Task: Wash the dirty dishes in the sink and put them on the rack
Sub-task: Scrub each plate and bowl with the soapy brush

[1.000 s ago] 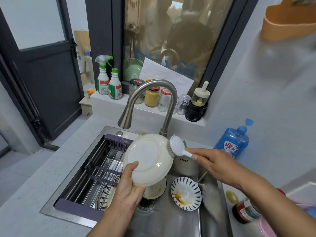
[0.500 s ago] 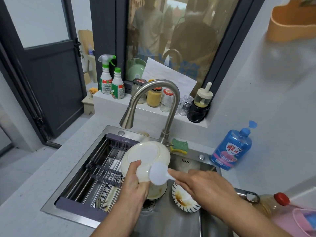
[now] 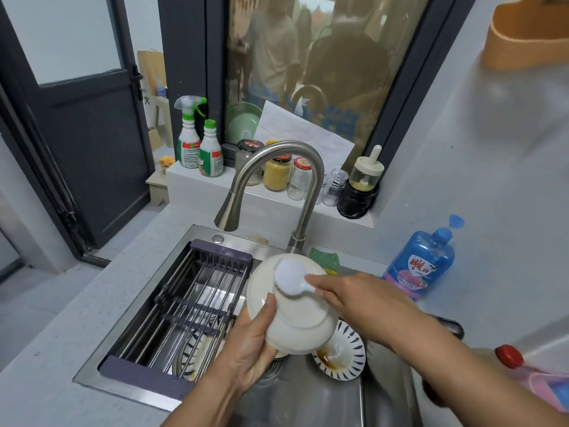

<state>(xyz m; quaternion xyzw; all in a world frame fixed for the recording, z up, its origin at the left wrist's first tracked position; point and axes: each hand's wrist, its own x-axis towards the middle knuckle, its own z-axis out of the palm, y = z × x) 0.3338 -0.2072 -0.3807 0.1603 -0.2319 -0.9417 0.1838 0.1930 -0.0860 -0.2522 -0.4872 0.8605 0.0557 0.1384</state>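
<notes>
My left hand [image 3: 246, 349] grips a cream plate [image 3: 295, 322] by its lower edge, tilted with its underside toward me, above the steel sink [image 3: 308, 396]. My right hand [image 3: 363, 300] holds a white dish brush [image 3: 288, 277] whose head presses on the plate's upper part. A dirty bowl with a dark striped rim [image 3: 341, 355] lies in the sink under the plate. Another striped dish [image 3: 191, 355] lies beneath the dark roll-up rack [image 3: 197, 294], which spans the sink's left half.
The curved steel faucet [image 3: 271, 180] arches over the sink. A green-yellow sponge [image 3: 326, 260] lies behind the plate. A blue soap bottle [image 3: 421, 263] stands on the right. Spray bottles [image 3: 189, 137] and jars [image 3: 277, 174] line the window ledge. A red-capped bottle [image 3: 511, 355] lies at far right.
The brush has moved from the plate's right edge, down across its lower part, up onto its upper part. The plate has tilted and shifted slightly right in my left hand.
</notes>
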